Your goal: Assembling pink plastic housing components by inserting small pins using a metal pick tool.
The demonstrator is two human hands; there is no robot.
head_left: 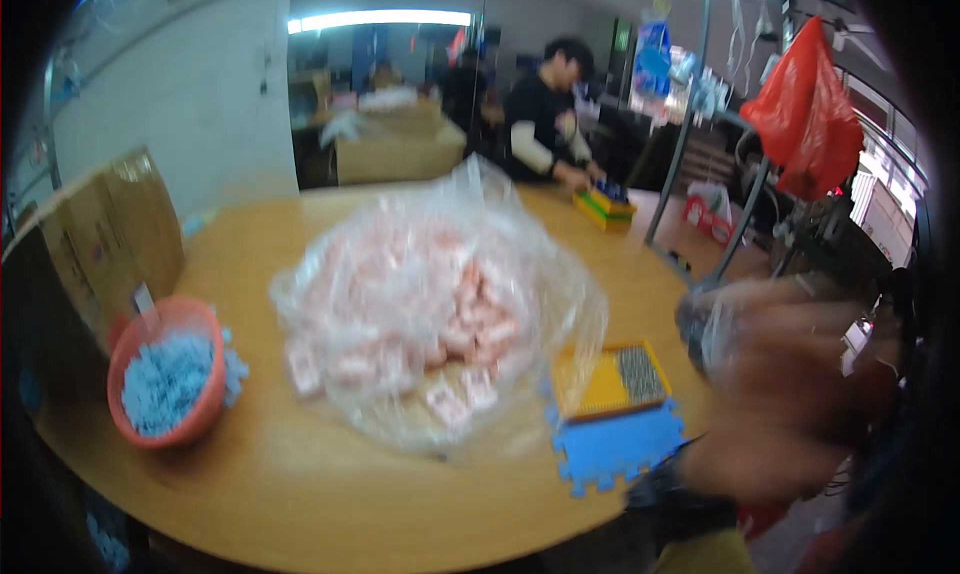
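Head view: one blurred hand (790, 394) raised at 4 o'clock, over the right rim of the round wooden table (300, 494); left or right impossible to tell, fingers smeared by motion, so spread or closed cannot be told. Small dark object (703, 329) against its upper left edge, too blurred to identify. Just beside the hand, toward 5 o'clock on the table, flat yellow tray with a dark gridded patch (610, 379), lying on a blue foam puzzle-edged mat (620, 449) that juts past the table rim. At centre, large clear plastic bag heaped with small pink packets (430, 314), touching the tray's left side. At 8 o'clock, orange plastic bowl filled with pale blue pieces (165, 374), a few spilled beside it. Behind that, at 9 o'clock, brown cardboard box (100, 234). At 1 o'clock, far side of the table, another person in dark clothes (545, 114) bent over a stack of coloured trays (605, 206). At 2 o'clock, red plastic bag (808, 114) hanging from a metal stand.
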